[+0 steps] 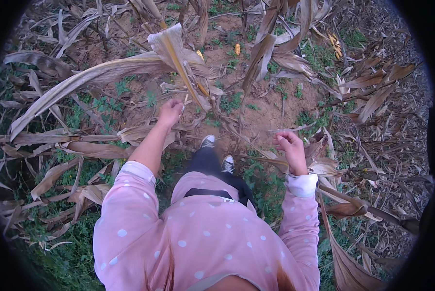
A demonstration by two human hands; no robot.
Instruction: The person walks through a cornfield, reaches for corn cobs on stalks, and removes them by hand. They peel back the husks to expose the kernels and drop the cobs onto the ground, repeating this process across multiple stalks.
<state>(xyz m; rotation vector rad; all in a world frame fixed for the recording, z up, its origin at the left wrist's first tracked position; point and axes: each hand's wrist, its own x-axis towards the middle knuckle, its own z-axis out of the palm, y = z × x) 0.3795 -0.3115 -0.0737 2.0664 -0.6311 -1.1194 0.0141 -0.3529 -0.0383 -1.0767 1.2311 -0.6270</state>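
In the head view my left hand [171, 112] is raised at centre left, its fingers curled around what looks like a thin pale stick; the grip is too small to tell for sure. A dry corn leaf [94, 76] arches just above and beyond it. My right hand [289, 146] is held out at centre right, fingers bent, with a thin pale strand beside the fingertips; whether it is held I cannot tell. A dry corn husk [321, 140] is close to the right of that hand. Husked yellow corn cobs [237, 49] lie on the soil farther ahead.
Dry corn stalks [54, 138] lean and lie across the left side. More stalks and a long dry leaf [348, 251] stand at the right. A pile of yellow cobs [335, 45] lies at the upper right. Low green weeds [272, 189] grow by my shoes [227, 163].
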